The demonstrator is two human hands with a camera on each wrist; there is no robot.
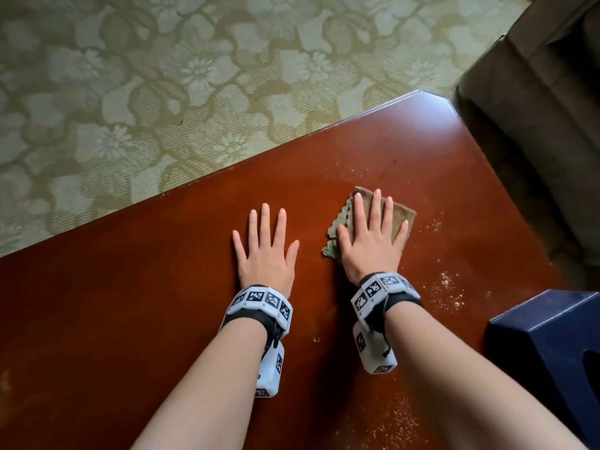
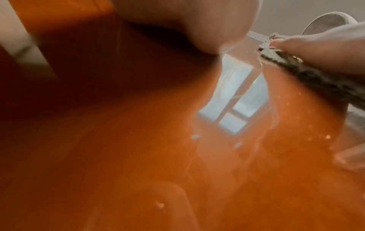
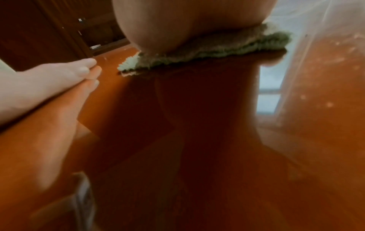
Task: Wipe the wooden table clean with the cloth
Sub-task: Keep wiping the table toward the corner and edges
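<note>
A glossy red-brown wooden table (image 1: 136,287) fills the lower head view. On it lies a folded olive-brown cloth (image 1: 401,211) with a zigzag edge. My right hand (image 1: 373,235) lies flat on the cloth with straight fingers pressing it down. In the right wrist view the heel of that hand sits on the cloth (image 3: 227,45). My left hand (image 1: 264,245) rests flat on the bare wood, fingers spread, just left of the cloth. The left wrist view shows the cloth's edge (image 2: 308,73) under the right hand. Pale crumbs (image 1: 446,284) dot the wood right of the cloth.
A dark blue box (image 1: 552,349) stands at the table's right front. A brown sofa (image 1: 535,102) sits past the table's far right corner. Pale floral carpet (image 1: 162,76) lies beyond the table's far edge. More crumbs (image 1: 402,420) lie near my right forearm.
</note>
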